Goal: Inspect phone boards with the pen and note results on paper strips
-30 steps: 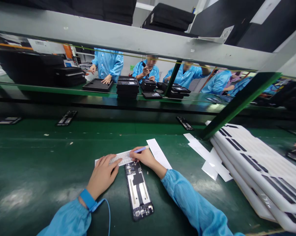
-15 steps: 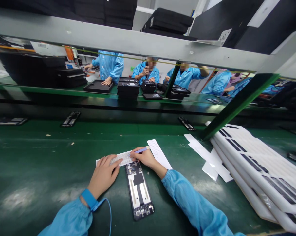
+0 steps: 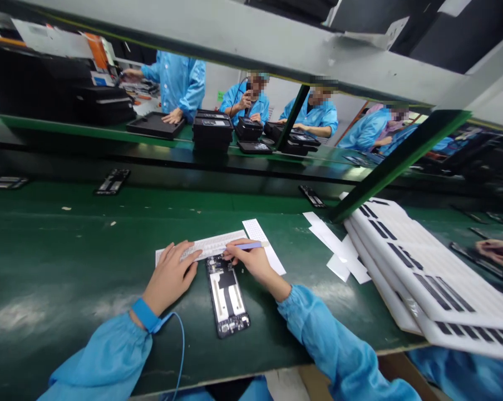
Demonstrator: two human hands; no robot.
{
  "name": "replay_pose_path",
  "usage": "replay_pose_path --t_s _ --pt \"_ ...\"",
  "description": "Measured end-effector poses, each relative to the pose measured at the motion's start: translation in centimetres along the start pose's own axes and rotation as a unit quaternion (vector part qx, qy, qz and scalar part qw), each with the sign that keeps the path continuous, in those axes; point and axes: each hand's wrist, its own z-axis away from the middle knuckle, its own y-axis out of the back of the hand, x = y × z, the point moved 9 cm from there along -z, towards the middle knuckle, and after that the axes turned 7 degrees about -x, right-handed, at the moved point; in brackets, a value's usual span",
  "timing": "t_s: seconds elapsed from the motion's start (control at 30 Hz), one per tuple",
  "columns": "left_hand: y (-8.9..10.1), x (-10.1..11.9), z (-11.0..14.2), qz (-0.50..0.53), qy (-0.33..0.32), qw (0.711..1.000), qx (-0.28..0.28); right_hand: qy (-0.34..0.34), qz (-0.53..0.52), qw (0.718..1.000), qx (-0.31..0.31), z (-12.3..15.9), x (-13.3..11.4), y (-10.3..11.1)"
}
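My left hand (image 3: 170,277) lies with its fingers spread on a white sheet of small labels (image 3: 212,243), pressing it to the bench. Held pen-like in my right hand (image 3: 254,263) are slim lavender tweezers (image 3: 249,245), their tip by the sheet's lower edge and the top of an opened phone (image 3: 228,301). The phone lies flat, its inner boards and silver plate showing; my right fingers hover over or touch its upper end, I cannot tell which. A second label sheet (image 3: 270,253) lies beyond my right hand. A blue wrist strap (image 3: 146,315) circles my left wrist.
Stacked white foam trays (image 3: 422,267) stand at right, beside loose white papers (image 3: 339,250) and a slanted green post (image 3: 397,167). Other opened phones (image 3: 113,181) lie along the back. Co-workers in blue sit behind black boxes (image 3: 212,131); another person's hand (image 3: 499,253) is at far right.
The view has tipped downward, showing the bench's front edge. My right hand has shifted slightly off the label sheet toward the phone's top end. The left hand stays on the sheet.
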Motion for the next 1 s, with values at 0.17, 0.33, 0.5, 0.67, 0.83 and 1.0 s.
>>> replay_pose_path --t_s 0.17,0.33,0.5,0.67,0.83,1.0 --pt "1.2 6.4 4.0 0.066 -0.059 0.996 -0.024 -0.056 -0.016 0.998 -0.008 9.3 2.1 0.8" --pt "1.2 11.1 8.0 0.048 -0.071 0.996 -0.021 -0.061 0.034 0.997 -0.021 13.9 4.1 1.3" --pt "0.2 12.5 8.4 0.044 -0.081 0.995 -0.035 -0.055 0.053 0.996 -0.044 13.7 4.2 0.8" --pt "0.7 12.9 8.2 0.047 -0.088 0.995 -0.021 -0.044 0.075 0.995 -0.057 13.5 4.0 0.5" --pt "0.9 13.0 8.1 0.039 -0.085 0.996 -0.017 -0.053 0.083 0.993 -0.059 13.4 4.3 0.6" --pt "0.7 13.0 8.0 0.042 -0.085 0.995 -0.021 -0.054 0.09 0.993 -0.062 13.3 4.3 0.6"
